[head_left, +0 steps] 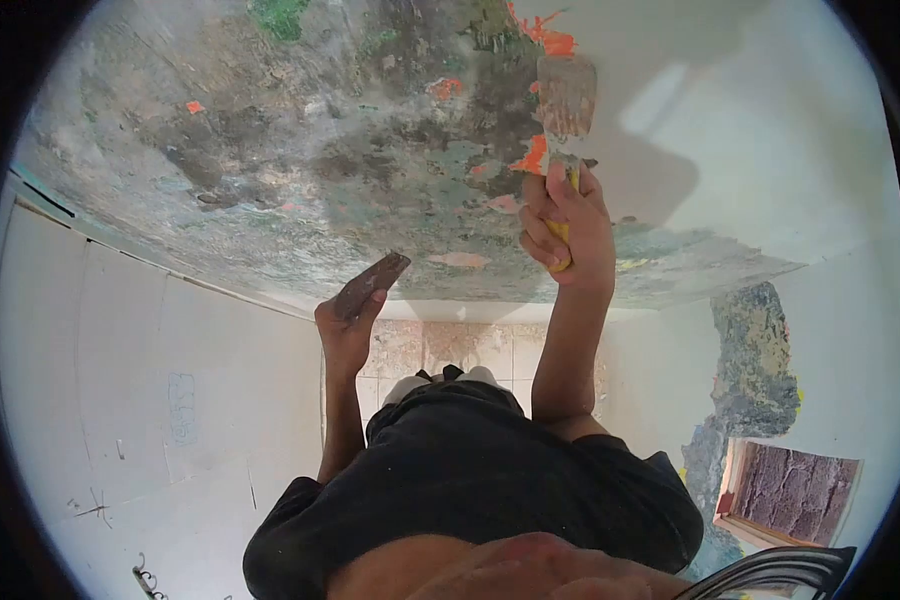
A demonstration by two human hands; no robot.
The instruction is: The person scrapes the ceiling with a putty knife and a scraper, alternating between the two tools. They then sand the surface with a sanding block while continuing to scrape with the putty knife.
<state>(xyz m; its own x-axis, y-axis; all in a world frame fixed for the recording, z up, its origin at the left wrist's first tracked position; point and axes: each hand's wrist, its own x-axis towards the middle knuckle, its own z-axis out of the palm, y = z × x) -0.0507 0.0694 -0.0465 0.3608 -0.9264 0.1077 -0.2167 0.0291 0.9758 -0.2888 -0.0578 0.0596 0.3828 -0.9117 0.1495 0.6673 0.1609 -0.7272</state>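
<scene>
My right hand point(580, 228) is wrapped round the yellow handle of a paint scraper point(567, 100). Its wide, smeared blade points upward and overlaps the wall where the stripped patch meets the pale paint. Orange flakes point(535, 155) show along that ragged edge, beside the blade. Lower and to the left, my left hand point(346, 335) grips a flat dark brown piece point(372, 284) with worn, whitish marks. Its kind does not show, and its far end tilts up toward the wall. The stripped wall point(300, 150) in front of me is mottled grey and green.
Smooth pale paint point(770, 130) covers the wall to the right. A white panelled surface point(160, 380) with pen marks stands at the left. Tiled floor point(460, 345) shows around my feet. At the lower right are another scraped patch point(755, 360) and a small framed opening point(795, 490).
</scene>
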